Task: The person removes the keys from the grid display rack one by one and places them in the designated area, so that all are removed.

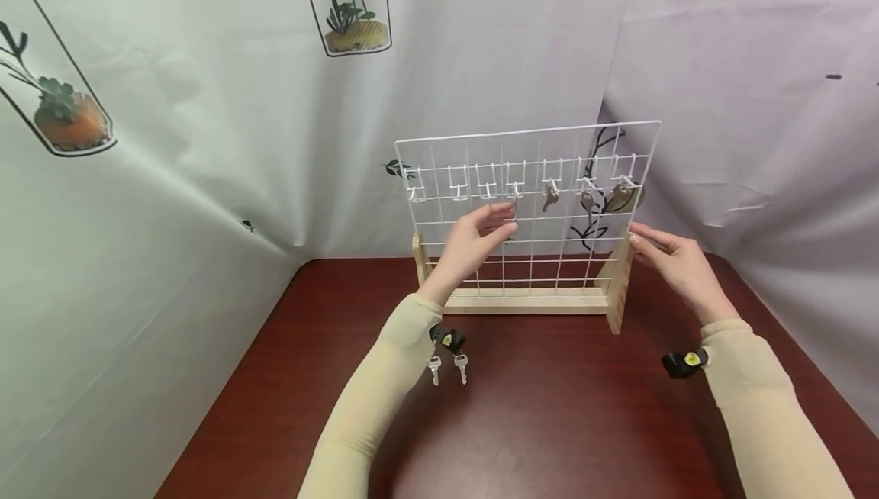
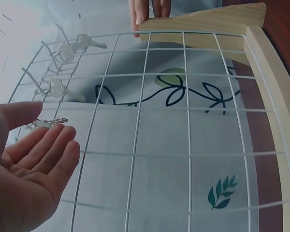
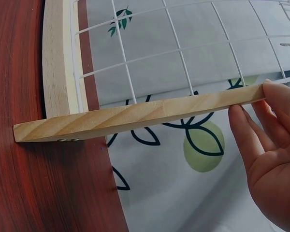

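A white wire grid rack (image 1: 532,239) on a wooden stand (image 1: 525,304) rises at the back of the table. My left hand (image 1: 477,239) is in front of its hooks, palm up and fingers extended. Between thumb and fingers, a silver key (image 2: 50,122) hangs from a hook; the thumb is apart from the fingers. Three other keys, one of them this key (image 1: 550,197), hang on hooks farther right. At the right end, my right hand (image 3: 275,140) pinches the top of the stand's wooden side post (image 3: 150,113) between thumb and fingers.
Two silver keys, including this key (image 1: 461,367), are near the left wrist strap, low in front of the rack. Hooks without keys (image 1: 458,191) are on the grid's left part. Patterned cloth (image 1: 508,49) hangs behind the dark red table (image 1: 549,407).
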### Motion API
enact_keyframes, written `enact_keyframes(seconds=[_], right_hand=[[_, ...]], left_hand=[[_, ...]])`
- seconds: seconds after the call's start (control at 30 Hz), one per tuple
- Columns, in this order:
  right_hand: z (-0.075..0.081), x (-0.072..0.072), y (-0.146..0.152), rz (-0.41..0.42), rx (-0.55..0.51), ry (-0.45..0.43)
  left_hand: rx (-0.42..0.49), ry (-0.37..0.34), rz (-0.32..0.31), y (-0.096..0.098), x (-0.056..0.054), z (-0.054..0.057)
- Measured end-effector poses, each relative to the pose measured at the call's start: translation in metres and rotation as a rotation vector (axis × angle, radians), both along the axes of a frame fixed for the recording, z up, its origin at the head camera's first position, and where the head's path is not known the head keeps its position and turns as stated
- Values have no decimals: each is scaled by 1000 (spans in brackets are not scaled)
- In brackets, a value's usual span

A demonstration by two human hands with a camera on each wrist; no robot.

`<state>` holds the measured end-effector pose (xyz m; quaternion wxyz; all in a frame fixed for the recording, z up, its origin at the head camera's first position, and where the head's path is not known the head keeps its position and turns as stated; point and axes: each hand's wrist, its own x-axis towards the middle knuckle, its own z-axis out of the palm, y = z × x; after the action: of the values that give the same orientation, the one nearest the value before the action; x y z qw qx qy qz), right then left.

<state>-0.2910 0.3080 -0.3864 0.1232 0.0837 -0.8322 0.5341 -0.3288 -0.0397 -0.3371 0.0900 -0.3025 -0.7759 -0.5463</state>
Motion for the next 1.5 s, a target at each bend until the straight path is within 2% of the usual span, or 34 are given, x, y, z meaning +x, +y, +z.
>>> enact_keyframes(seconds=[0.23, 0.37, 0.5, 0.9, 1.2, 1.5], right_hand=[[-2, -2, 2, 7, -41, 14], [-3, -5, 4, 23, -24, 15], [-2, -5, 4, 17, -6, -2], [0, -2, 2, 4, -17, -7], [-1, -4, 4, 24, -16, -2], [-2, -3, 3, 26, -29, 15]], left_hand=[[65, -55, 41, 16, -2, 7], [89, -79, 55, 21, -1, 8], [144, -81, 38, 24, -2, 10], [310, -168, -24, 27, -1, 10], [416, -166, -73, 29, 0, 7], [451, -187, -99, 29, 4, 7]])
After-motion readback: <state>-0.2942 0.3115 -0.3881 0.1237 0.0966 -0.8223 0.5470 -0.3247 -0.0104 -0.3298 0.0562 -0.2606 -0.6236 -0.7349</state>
